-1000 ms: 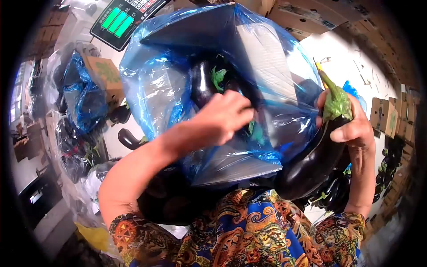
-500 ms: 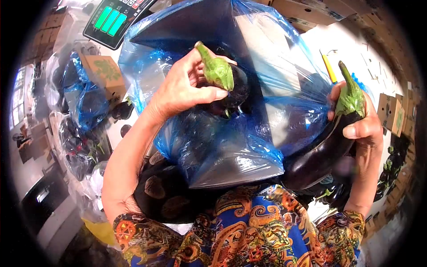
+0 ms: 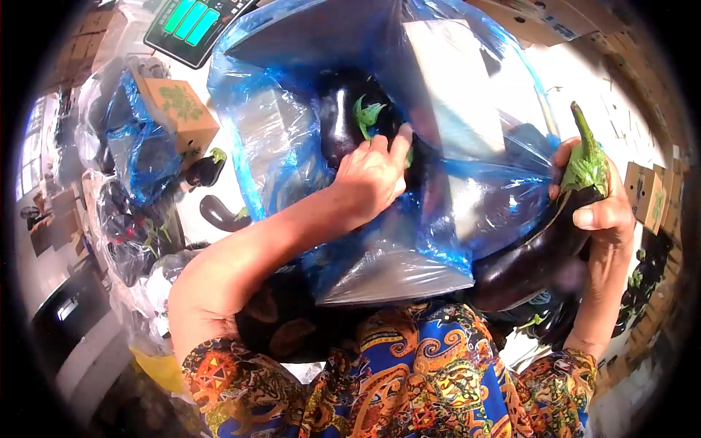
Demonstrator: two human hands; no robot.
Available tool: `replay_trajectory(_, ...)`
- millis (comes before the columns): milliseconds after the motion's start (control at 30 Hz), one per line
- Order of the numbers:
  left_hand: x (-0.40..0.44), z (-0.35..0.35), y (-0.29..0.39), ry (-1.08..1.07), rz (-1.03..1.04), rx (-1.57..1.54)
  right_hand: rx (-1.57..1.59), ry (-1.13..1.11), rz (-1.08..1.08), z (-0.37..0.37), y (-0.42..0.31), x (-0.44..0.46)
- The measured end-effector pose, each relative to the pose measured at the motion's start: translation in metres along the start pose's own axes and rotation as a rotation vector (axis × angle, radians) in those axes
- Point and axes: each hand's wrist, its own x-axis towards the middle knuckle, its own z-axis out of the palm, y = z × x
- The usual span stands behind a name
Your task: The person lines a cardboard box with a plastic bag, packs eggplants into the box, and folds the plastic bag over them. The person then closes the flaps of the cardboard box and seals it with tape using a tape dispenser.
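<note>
Gripping an eggplant, your right hand partly hid it; your left hand, inside the bag, had an unclear grip.

Eggplants in blue plastic bag

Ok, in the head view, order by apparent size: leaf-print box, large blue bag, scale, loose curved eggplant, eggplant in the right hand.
1. Large blue bag
2. Eggplant in the right hand
3. Leaf-print box and scale: too alike to rank, scale cut off
4. Loose curved eggplant
</note>
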Motion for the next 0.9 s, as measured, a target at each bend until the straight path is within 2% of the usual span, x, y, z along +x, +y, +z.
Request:
replay_trajectory(133, 0.002, -0.006, 0.005, -0.112, 0.011, 0.222, 0.043, 0.004, -0.008, -0.001, 0.0, 0.0)
replay_trajectory(233, 0.008, -0.009, -0.002, -0.308, -0.03, 0.258, 0.044, -0.006, 0.009, -0.006, 0.003, -0.001)
replay_trajectory(300, 0.01, -0.013, 0.011, -0.431, -0.176, 0.194, 0.037, -0.02, 0.009, -0.008, 0.002, 0.0)
replay_trajectory(367, 0.005, -0.017, 0.011, -0.344, -0.13, 0.122, 0.039, -0.03, 0.014, -0.007, 0.001, 0.0)
replay_trajectory(433, 0.016, -0.026, 0.002, -0.366, -0.134, -0.011, 0.054, -0.018, 0.021, -0.004, -0.001, -0.001)
replay_trajectory(467, 0.027, -0.04, 0.006, -0.491, -0.203, 0.055, 0.067, 0.007, 0.024, 0.003, -0.003, -0.002)
replay_trajectory(500, 0.031, -0.058, 0.012, -0.417, -0.167, 0.069, 0.076, 0.035, 0.028, 0.004, -0.005, -0.004)
replay_trajectory(533, 0.032, -0.078, 0.023, -0.282, -0.158, -0.058, 0.049, -0.016, 0.043, -0.001, -0.005, -0.004)
replay_trajectory(600, 0.029, -0.117, 0.068, -0.153, -0.105, -0.573, 0.093, -0.001, 0.026, 0.005, -0.011, -0.012)
replay_trajectory(633, 0.026, -0.121, 0.091, -0.213, -0.083, -0.852, 0.087, -0.001, 0.024, 0.007, -0.016, -0.016)
replay_trajectory(700, 0.023, -0.106, 0.13, -0.19, 0.169, -0.691, 0.057, -0.053, -0.038, 0.001, -0.019, -0.019)
replay_trajectory(733, 0.025, -0.097, 0.146, -0.322, 0.149, -0.605, 0.04, -0.045, -0.067, 0.006, -0.023, -0.022)
replay_trajectory(833, 0.026, -0.057, 0.173, -0.2, -0.013, -0.664, 0.064, -0.069, -0.074, 0.009, -0.031, -0.031)
replay_trajectory(900, 0.026, -0.048, 0.183, -0.103, -0.035, -0.792, 0.147, -0.091, -0.079, 0.011, -0.025, -0.028)
